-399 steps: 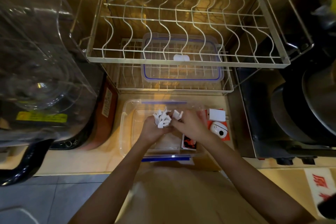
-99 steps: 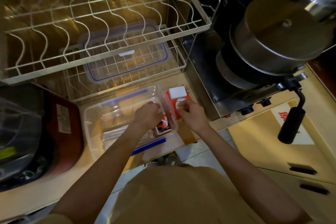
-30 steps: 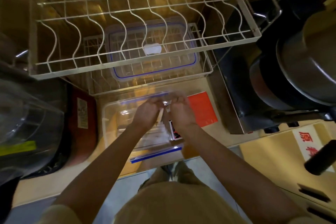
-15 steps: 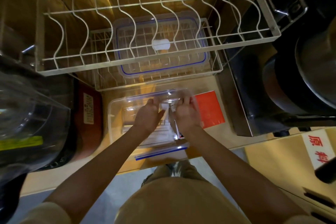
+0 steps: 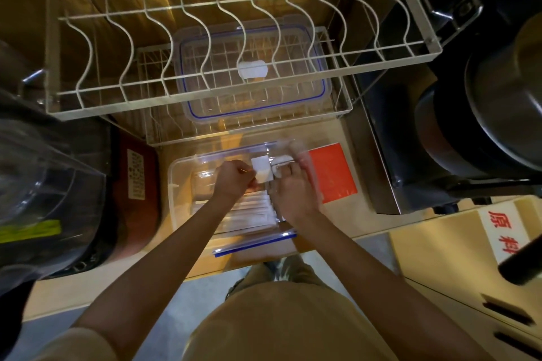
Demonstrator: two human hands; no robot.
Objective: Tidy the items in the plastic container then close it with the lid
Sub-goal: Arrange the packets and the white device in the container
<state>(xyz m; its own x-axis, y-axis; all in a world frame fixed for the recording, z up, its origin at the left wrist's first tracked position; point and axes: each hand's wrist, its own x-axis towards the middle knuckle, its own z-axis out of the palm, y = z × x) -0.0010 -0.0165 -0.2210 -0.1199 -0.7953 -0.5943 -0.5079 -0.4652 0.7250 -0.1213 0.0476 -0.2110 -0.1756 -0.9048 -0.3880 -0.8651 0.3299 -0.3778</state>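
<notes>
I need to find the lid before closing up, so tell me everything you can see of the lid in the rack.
The lid is a clear plastic rectangle with rounded corners and a blue seal line running round its edge. A small white patch sits near its middle. It lies flat on the lower wire shelf of the dish rack, seen through the upper tier's wavy wires, behind the open container. Neither hand touches it.
</notes>
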